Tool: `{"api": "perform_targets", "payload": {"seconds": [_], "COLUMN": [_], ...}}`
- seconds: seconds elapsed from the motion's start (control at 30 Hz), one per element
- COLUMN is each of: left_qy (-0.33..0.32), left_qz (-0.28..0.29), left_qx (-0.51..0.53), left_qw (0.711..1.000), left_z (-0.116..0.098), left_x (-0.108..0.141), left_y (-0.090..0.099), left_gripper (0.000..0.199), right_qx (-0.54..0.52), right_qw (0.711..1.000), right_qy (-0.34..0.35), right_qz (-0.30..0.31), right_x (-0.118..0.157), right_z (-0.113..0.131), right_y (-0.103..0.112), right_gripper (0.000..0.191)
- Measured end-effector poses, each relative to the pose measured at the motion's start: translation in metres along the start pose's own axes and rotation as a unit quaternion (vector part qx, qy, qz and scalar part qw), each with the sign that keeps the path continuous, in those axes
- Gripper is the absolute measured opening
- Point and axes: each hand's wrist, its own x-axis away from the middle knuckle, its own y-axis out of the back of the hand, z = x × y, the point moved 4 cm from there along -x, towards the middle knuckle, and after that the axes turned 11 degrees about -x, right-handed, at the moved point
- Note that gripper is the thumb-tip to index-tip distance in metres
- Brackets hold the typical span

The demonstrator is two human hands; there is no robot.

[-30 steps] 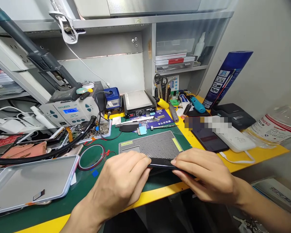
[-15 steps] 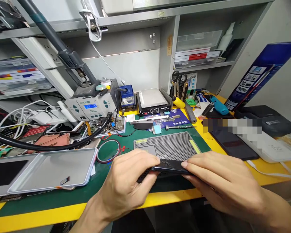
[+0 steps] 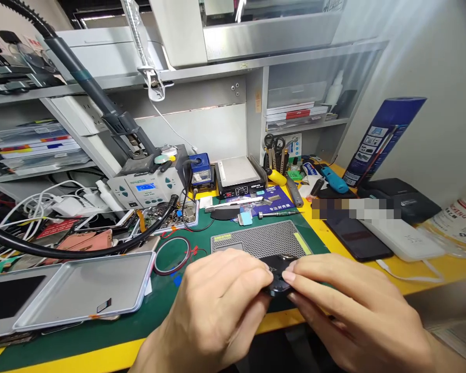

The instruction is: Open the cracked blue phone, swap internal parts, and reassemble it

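Note:
Between my two hands is a black phone (image 3: 278, 282), held tilted, with a glossy face and rounded corners; much of it is hidden by my fingers. My left hand (image 3: 225, 295) closes on its left side. On the right side, the fingers and thumb of my right hand (image 3: 349, 303) pinch it, fingertips near those of the left. Beneath and behind the phone lies a grey perforated pad (image 3: 264, 239) on the green mat (image 3: 135, 316).
An open shallow tray (image 3: 81, 285) with a small dark piece in it lies left. Behind stand a hot-air station (image 3: 142, 189), a heating plate (image 3: 238, 173) and a screwdriver (image 3: 281, 213). Rightward are another dark phone (image 3: 357, 235), a white power bank (image 3: 404, 235) and a plastic bottle (image 3: 460, 223).
The phone has turned and tilted, so more of its glossy face shows. My hands have come closer together on it. The camera view has tipped upward, showing more of the upper shelf.

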Motion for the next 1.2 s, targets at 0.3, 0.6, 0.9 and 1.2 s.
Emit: {"api": "perform_targets", "payload": {"seconds": [0.3,0.6,0.9,1.2], "left_qy": [0.068,0.036,0.003,0.066], "left_qz": [0.005,0.000,0.032,0.047], "left_qx": [0.104,0.086,0.039,0.122], "left_qw": [0.992,0.996,0.999,0.989], "left_z": [0.013,0.002,0.001,0.001], "left_x": [0.016,0.010,-0.011,-0.033], "left_y": [-0.018,-0.019,-0.005,-0.028], "left_gripper": [0.034,0.031,0.028,0.019], "right_qx": [0.017,0.028,0.010,-0.125], "right_qw": [1.000,1.000,0.999,0.968], "right_qy": [0.005,0.000,-0.049,-0.216], "right_qz": [-0.001,0.009,-0.006,-0.009], "right_x": [0.007,0.012,0.007,0.006], "right_z": [0.006,0.014,0.000,-0.031], "right_y": [0.022,0.028,0.039,0.045], "right_gripper": [0.016,0.017,0.019,0.018]}}
